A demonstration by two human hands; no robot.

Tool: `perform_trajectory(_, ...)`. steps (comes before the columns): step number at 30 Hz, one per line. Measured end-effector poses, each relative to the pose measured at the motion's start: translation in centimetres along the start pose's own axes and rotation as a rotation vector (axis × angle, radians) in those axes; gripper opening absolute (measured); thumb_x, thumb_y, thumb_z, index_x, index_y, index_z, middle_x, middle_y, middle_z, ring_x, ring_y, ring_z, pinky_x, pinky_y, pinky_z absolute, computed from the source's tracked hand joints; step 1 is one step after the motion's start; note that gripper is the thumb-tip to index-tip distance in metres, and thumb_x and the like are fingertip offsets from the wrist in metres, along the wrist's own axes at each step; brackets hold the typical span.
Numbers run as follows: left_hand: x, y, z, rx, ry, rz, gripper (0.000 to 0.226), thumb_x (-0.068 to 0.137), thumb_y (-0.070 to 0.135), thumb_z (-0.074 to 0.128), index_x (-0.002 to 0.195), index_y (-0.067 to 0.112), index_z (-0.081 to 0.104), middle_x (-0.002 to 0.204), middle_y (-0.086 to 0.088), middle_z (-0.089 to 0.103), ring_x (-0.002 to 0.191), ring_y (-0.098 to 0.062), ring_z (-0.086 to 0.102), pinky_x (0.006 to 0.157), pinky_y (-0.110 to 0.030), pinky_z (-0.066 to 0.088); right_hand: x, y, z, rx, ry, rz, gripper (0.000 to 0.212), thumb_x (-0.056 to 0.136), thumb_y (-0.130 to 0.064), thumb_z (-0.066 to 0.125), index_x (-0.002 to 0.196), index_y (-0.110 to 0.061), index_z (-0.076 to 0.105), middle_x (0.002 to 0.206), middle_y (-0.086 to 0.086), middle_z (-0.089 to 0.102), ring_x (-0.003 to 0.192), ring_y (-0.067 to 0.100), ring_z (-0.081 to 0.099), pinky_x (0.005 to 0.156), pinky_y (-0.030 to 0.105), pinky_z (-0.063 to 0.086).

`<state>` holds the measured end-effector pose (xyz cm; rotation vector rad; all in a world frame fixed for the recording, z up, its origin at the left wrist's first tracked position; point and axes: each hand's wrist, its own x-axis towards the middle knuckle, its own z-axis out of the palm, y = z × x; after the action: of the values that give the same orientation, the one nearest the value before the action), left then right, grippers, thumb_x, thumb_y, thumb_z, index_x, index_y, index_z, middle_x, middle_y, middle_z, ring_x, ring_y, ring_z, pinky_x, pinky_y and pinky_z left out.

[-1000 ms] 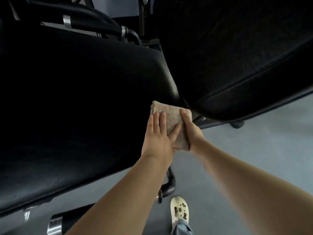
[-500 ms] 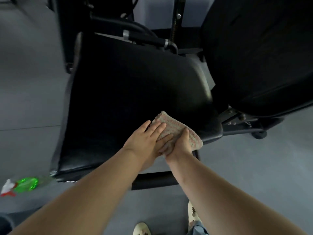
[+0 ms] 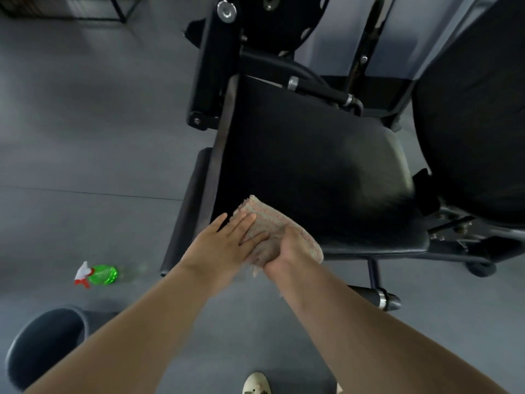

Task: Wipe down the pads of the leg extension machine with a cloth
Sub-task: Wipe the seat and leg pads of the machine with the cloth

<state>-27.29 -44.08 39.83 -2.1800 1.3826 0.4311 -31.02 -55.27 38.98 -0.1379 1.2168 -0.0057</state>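
Both hands work the cloth [image 3: 272, 223] at the near front corner of the seat pad [image 3: 312, 166]. To wipe well here, I'd say keep it flat under even pressure and overlap the passes toward the pad's far edge. The left hand [image 3: 224, 243] lies open, fingers straight, palm down on the cloth; the right hand [image 3: 289, 248] is closed around its bunched rear part. Both arms reach forward, nearly straight. The back pad [image 3: 477, 109] stands to the right.
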Motion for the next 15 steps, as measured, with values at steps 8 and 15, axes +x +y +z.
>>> perform_trajectory(8,-3.8,1.2,-2.2,-0.761,0.127,-0.364,0.042,0.095,0.018,0.04,0.134,0.033,0.041,0.129,0.0,0.055,0.107,-0.02,0.057,0.082,-0.025,0.044,-2.5,-1.1,-1.4,-0.366,0.028,-0.037,0.021,0.094,0.0,0.036,0.1,0.007,0.055,0.078,0.021,0.064,0.074,0.032,0.067,0.075,0.043,0.057)
perform_trajectory(15,-3.0,6.5,-8.5,-1.424,0.291,-0.435,0.039,0.093,0.006,0.04,0.12,0.029,0.056,0.104,0.001,0.065,0.086,-0.017,0.062,0.068,-0.027,0.051,-8.4,-8.4,-5.1,-0.364,-0.121,-0.175,0.042,0.094,-0.014,0.048,0.133,0.002,0.043,0.132,0.023,0.05,0.118,0.033,0.053,0.088,0.042,0.044)
